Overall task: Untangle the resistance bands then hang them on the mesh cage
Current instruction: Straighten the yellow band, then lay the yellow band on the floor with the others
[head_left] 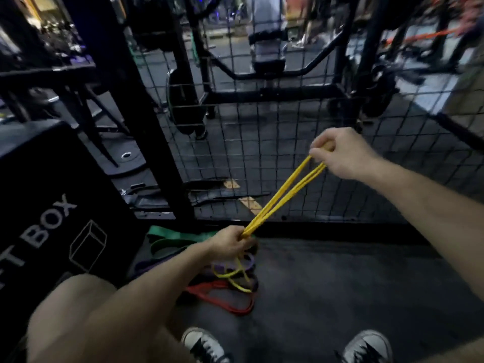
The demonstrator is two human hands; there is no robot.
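Note:
A thin yellow resistance band (282, 193) is stretched taut between my two hands. My right hand (343, 153) pinches its upper end in front of the black mesh cage (262, 142). My left hand (230, 243) grips its lower end just above a tangled pile on the floor. In that pile lie a green band (172, 238), a purple band (235, 264), a red band (222, 297) and loose yellow loops (235, 280).
A black plyo box (52, 205) stands at the left beside a thick black post (146, 142). Gym racks and machines (275, 82) fill the space behind the mesh. My two sneakers (204, 347) stand on the dark rubber floor (340, 284).

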